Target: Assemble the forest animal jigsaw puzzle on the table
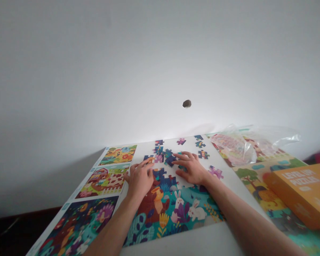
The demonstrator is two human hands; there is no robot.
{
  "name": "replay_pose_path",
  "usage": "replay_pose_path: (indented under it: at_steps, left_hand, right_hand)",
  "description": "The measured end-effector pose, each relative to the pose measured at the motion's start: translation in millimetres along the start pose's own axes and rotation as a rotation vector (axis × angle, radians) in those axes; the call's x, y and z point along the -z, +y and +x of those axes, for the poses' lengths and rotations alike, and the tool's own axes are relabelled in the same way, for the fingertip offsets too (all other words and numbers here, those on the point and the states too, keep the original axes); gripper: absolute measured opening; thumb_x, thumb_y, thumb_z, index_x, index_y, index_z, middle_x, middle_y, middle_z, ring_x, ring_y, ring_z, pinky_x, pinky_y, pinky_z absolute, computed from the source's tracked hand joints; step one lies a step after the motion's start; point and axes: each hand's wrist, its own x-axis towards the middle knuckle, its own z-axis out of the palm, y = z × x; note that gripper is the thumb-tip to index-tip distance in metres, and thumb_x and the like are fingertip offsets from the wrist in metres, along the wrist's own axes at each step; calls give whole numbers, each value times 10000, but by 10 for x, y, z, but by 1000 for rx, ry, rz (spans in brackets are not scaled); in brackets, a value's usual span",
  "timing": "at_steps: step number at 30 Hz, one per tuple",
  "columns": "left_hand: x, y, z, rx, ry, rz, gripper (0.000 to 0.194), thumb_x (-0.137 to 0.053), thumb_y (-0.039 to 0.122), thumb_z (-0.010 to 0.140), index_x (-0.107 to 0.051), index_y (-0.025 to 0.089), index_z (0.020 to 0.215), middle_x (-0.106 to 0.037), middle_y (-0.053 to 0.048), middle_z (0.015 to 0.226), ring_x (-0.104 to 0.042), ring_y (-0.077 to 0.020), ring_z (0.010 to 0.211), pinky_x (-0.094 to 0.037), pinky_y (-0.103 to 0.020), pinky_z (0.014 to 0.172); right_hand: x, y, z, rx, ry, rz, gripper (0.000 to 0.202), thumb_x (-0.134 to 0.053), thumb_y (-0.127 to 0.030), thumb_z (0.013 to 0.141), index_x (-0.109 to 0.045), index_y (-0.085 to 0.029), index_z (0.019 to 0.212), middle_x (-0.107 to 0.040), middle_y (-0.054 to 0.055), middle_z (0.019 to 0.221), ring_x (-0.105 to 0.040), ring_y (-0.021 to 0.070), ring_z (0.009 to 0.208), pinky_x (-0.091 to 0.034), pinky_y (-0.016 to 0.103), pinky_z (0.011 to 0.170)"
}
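Note:
A partly joined jigsaw puzzle [176, 204] with white rabbits, a brown animal and plants lies on the white table. My left hand [141, 177] rests at its upper left, fingers bent but apart, their tips beside a dark puzzle piece [148, 157]. On the right, my right hand [190, 169] spreads its fingers over loose blue pieces [169, 159], partly hiding them. Beyond my hands lie a pink-purple piece [158, 158] and several dark ones. A purple piece [216, 171] sits by my right wrist.
Picture sheets [104, 181] run along the left side. At right, an orange puzzle box [304, 192] and crumpled clear plastic bags [237, 145] rest on an illustrated sheet [252, 177]. The white wall [149, 71] behind the table has a hole [187, 104].

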Motion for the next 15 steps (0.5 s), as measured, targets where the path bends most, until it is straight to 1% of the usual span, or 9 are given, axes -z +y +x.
replay_pose_path:
  at_steps: [1,3,6,8,12,15]
  left_hand:
    - [-4,-7,4,18,6,8,350,-508,190,839,-677,331,1111,-618,12,1294,-507,-313,1130,-342,-583,978]
    - [-7,-23,11,73,28,31,444,-501,157,821,-601,286,1234,-608,-22,1306,-488,-316,1163,-351,-550,987]
    - [-3,-35,10,134,46,75,522,-502,174,812,-509,197,1333,-570,-74,1346,-457,-336,1193,-361,-532,989]
    - [5,-32,6,136,37,102,493,-490,197,823,-532,179,1314,-546,-79,1371,-451,-343,1195,-361,-533,992]
    - [20,-13,0,146,9,125,385,-480,220,829,-642,208,1179,-544,-72,1368,-455,-357,1192,-365,-564,975]
    - [20,-1,2,149,6,119,370,-487,231,826,-651,210,1157,-551,-80,1354,-462,-357,1188,-372,-570,964]
  right_hand:
    - [0,-6,0,12,-32,11,429,-571,-454,863,-571,-367,1282,-427,-13,1474,-317,377,1320,-268,601,1000]
    - [1,-17,0,13,-81,32,447,-563,-506,862,-561,-379,1290,-449,-15,1458,-283,396,1343,-219,648,1014]
    - [14,-32,-1,-11,-63,49,381,-558,-499,872,-604,-377,1230,-527,-4,1391,-318,381,1325,-189,663,1019]
    - [25,-41,-2,-12,-12,49,310,-560,-472,881,-650,-358,1154,-577,1,1334,-364,356,1293,-203,634,1025]
    - [27,-39,1,-1,94,34,204,-555,-403,901,-705,-311,1004,-659,0,1200,-456,302,1197,-246,551,1028]
    - [7,-23,5,15,142,33,176,-564,-366,900,-714,-292,953,-679,2,1151,-485,279,1153,-283,502,1009]
